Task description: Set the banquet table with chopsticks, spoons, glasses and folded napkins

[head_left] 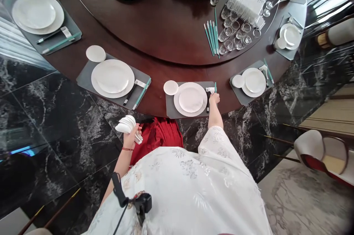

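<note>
My left hand (132, 135) is closed around a stack of several white porcelain spoons (126, 124), held low beside my body above the black marble floor. My right hand (214, 98) reaches out to the grey placemat (170, 108) in front of me. Its fingers are closed at the chopsticks and white rest (210, 90) lying to the right of the white plates (190, 99). A small white saucer (170, 87) sits at the mat's upper left corner.
The dark round wooden table (166, 25) carries further place settings: one on the left (112, 79), one on the far left (37, 13), and one on the right (253, 81). Teal chopsticks (211, 36) and several small glasses (235, 32) lie on the turntable. A chair (320, 150) stands at right.
</note>
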### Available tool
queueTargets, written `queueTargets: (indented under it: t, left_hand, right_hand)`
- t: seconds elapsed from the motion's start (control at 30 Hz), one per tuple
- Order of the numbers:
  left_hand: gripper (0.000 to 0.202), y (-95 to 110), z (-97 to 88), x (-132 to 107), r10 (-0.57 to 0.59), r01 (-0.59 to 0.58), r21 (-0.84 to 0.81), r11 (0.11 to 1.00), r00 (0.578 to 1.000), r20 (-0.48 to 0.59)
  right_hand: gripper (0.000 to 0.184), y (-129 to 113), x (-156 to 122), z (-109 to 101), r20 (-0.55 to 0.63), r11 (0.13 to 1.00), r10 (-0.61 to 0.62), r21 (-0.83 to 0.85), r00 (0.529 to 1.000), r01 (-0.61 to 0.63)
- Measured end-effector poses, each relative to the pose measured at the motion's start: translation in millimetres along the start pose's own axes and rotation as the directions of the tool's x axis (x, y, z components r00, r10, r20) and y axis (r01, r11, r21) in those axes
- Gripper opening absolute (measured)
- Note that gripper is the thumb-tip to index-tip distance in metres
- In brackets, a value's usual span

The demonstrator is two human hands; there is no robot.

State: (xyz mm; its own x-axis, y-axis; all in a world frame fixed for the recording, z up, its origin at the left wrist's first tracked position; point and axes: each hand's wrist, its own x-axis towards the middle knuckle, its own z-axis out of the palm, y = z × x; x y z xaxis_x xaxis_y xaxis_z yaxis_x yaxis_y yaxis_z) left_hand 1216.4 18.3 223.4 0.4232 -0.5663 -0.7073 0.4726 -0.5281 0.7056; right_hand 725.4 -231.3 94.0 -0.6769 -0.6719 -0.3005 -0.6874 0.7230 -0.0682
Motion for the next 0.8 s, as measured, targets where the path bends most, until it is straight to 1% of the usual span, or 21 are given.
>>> queueTargets:
  t: [0.1, 0.17, 0.27, 0.33, 0.37, 0.4, 0.43, 0.47, 0.5, 0.53, 0.57, 0.6, 0.63, 0.67, 0.7, 0.73, 0.77, 0.8]
  left_hand:
    - [0.061, 0.1, 26.9, 1.6, -0.009, 0.009, -0.016, 1.0, 0.999, 0.031]
    - [0.061, 0.1, 41.2, 2.2, -0.017, 0.018, -0.03, 0.999, 0.998, 0.056]
    - [0.061, 0.4, 56.6, 2.9, -0.002, 0.006, -0.054, 0.999, 0.997, 0.077]
    - [0.062, 1.0, 63.3, 3.5, 0.013, -0.006, -0.073, 0.997, 0.996, 0.092]
    - [0.063, 1.5, 65.6, 4.2, 0.02, -0.011, -0.085, 0.996, 0.994, 0.106]
    - [0.064, 2.3, 67.3, 5.4, 0.026, -0.013, -0.096, 0.995, 0.991, 0.128]
    - [0.064, 3.2, 68.3, 7.0, 0.032, -0.016, -0.104, 0.994, 0.988, 0.154]
    - [0.064, 4.2, 68.4, 8.9, 0.041, -0.021, -0.111, 0.994, 0.983, 0.181]
    - [0.064, 5.2, 67.9, 11.1, 0.051, -0.027, -0.115, 0.993, 0.977, 0.209]
    - [0.063, 6.1, 66.8, 13.2, 0.06, -0.032, -0.116, 0.993, 0.969, 0.24]
    - [0.061, 6.7, 65.1, 15.1, 0.068, -0.038, -0.116, 0.993, 0.961, 0.269]
    - [0.06, 7.0, 63.1, 16.6, 0.075, -0.042, -0.115, 0.992, 0.952, 0.298]
    - [0.06, 7.0, 60.7, 17.9, 0.08, -0.044, -0.115, 0.992, 0.942, 0.325]
    - [0.06, 6.6, 58.2, 18.8, 0.079, -0.04, -0.115, 0.993, 0.934, 0.35]
    - [0.061, 6.0, 55.4, 19.8, 0.071, -0.03, -0.117, 0.993, 0.926, 0.37]
    - [0.062, 5.3, 52.3, 20.9, 0.06, -0.014, -0.121, 0.993, 0.921, 0.384]
    - [0.064, 4.5, 48.9, 22.3, 0.051, 0.0, -0.13, 0.992, 0.919, 0.392]
    - [0.065, 3.9, 45.0, 24.2, 0.051, 0.006, -0.141, 0.99, 0.919, 0.391]
  right_hand:
    - [0.027, 2.6, -3.6, -7.6, 0.02, 1.0, -0.027, -0.012, 0.999, 0.028]
    - [0.026, 5.8, -8.3, -15.7, 0.034, 0.999, -0.041, -0.021, 0.999, 0.042]
    - [0.033, 6.6, -22.7, -27.2, -0.009, 0.998, -0.068, -0.008, 0.998, 0.068]
    - [0.042, -3.6, -43.0, -30.3, -0.061, 0.989, -0.126, 0.071, 0.99, 0.13]
    - [0.044, -13.7, -58.5, -29.6, -0.068, 0.972, -0.18, 0.14, 0.981, 0.188]
    - [0.043, -26.9, -78.3, -27.6, -0.048, 0.939, -0.254, 0.226, 0.966, 0.258]
    - [0.041, -42.6, -102.9, -24.6, 0.004, 0.887, -0.347, 0.328, 0.938, 0.326]
    - [0.037, -59.8, -131.8, -21.0, 0.081, 0.814, -0.455, 0.442, 0.887, 0.377]
    - [0.034, -77.3, -163.8, -17.6, 0.171, 0.73, -0.567, 0.557, 0.806, 0.396]
    - [0.031, -93.9, -197.4, -14.6, 0.26, 0.646, -0.672, 0.665, 0.694, 0.376]
    - [0.03, -109.2, -230.5, -12.6, 0.321, 0.565, -0.763, 0.753, 0.561, 0.337]
    - [0.031, -122.5, -261.1, -11.6, 0.345, 0.5, -0.826, 0.814, 0.446, 0.297]
    - [0.032, -134.0, -287.5, -11.6, 0.354, 0.455, -0.865, 0.853, 0.355, 0.256]
    - [0.034, -143.6, -308.7, -12.2, 0.372, 0.435, -0.885, 0.875, 0.279, 0.213]
    - [0.037, -151.7, -324.3, -13.3, 0.405, 0.442, -0.888, 0.881, 0.216, 0.168]
    - [0.041, -158.4, -334.8, -14.4, 0.449, 0.469, -0.879, 0.875, 0.161, 0.122]
    - [0.045, -163.9, -340.9, -15.3, 0.494, 0.504, -0.862, 0.86, 0.117, 0.081]
    - [0.048, -168.7, -343.7, -15.7, 0.531, 0.536, -0.843, 0.843, 0.092, 0.05]
